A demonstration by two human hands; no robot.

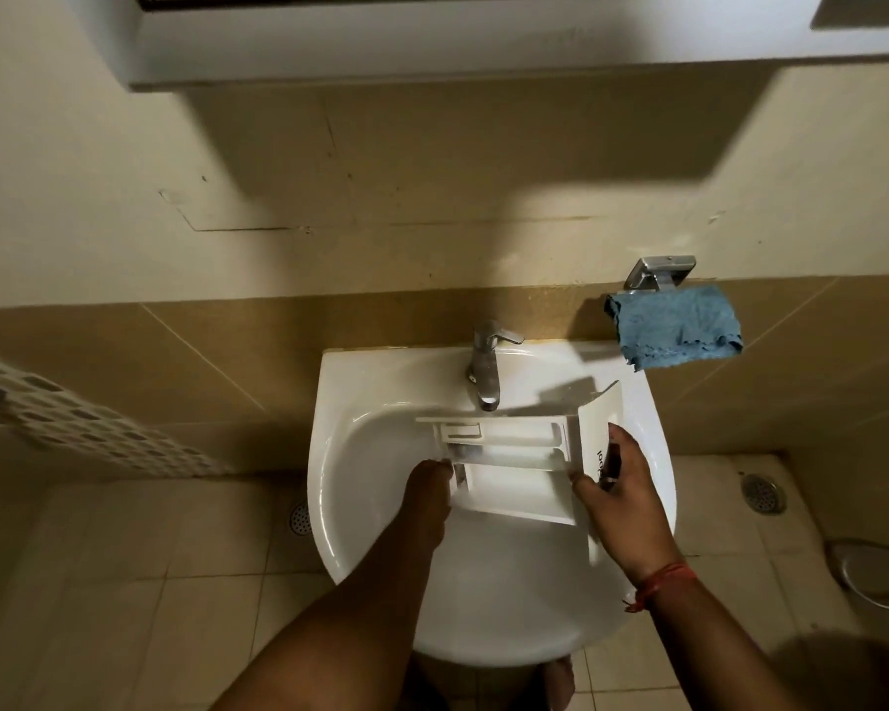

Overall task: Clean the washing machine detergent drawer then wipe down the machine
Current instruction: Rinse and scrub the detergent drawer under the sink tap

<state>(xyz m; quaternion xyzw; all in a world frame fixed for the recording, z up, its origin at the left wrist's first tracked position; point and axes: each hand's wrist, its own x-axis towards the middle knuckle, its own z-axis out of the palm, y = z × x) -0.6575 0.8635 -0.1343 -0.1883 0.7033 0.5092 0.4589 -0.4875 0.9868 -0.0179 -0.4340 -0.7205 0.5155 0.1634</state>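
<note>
The white detergent drawer (514, 454) hangs over the basin of a white sink (360, 454), just below the chrome tap (486, 366). Its front panel with dark lettering points right. My left hand (429, 495) grips the drawer's left rear end, fingers curled round the edge. My right hand (617, 497) holds the front panel end, thumb on the near side and fingers over the panel face. No water is seen running from the tap. A blue cloth (676, 325) hangs from a metal holder (660, 272) on the wall, right of the tap.
A white perforated basket (73, 418) juts in at the left. Floor drains (763, 492) sit in the tiled floor on both sides of the sink. A white cabinet (432, 38) overhangs the wall above. A pale round object lies at the right edge of the floor.
</note>
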